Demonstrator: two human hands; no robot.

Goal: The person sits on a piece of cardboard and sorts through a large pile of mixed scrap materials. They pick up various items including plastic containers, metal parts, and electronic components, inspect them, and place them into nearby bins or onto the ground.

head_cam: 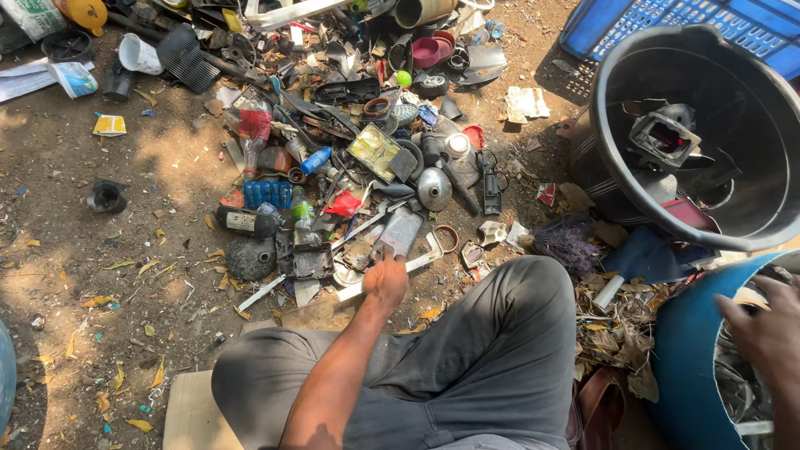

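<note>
Head view, looking down on a person seated on bare ground (100,275), knees apart in grey trousers.

Far left: loose litter, a white cup (137,54) and a small black cap (107,197) lie well apart from the main heap, as if thrown clear.

Centre: a dense scrap pile (350,142) of black plastic parts, bottles and metal pieces is spread flat within arm's reach, so single pieces can be seen. A dark bottle (246,221) and a black wheel (250,258) lie at its near left edge. A round metal lid (434,189) sits near the middle.

The left hand (386,279) reaches forward between the knees, arm almost straight, palm down, fingers bent onto a flat grey plate (400,231) and the white strip (412,265) beside it at the pile's near edge. Whether the fingers grip or only press, I cannot tell.

Right: a black bucket (621,125) stands just beside the pile, tilted towards the person, holding a few sorted pieces. A blue crate (600,25) lies behind it. A blue drum (687,350) stands at the right knee.

The right hand (762,325) rests at the drum's rim, fingers curled loosely over the contents. It is partly cut by the frame, and any hold is unclear.
</note>
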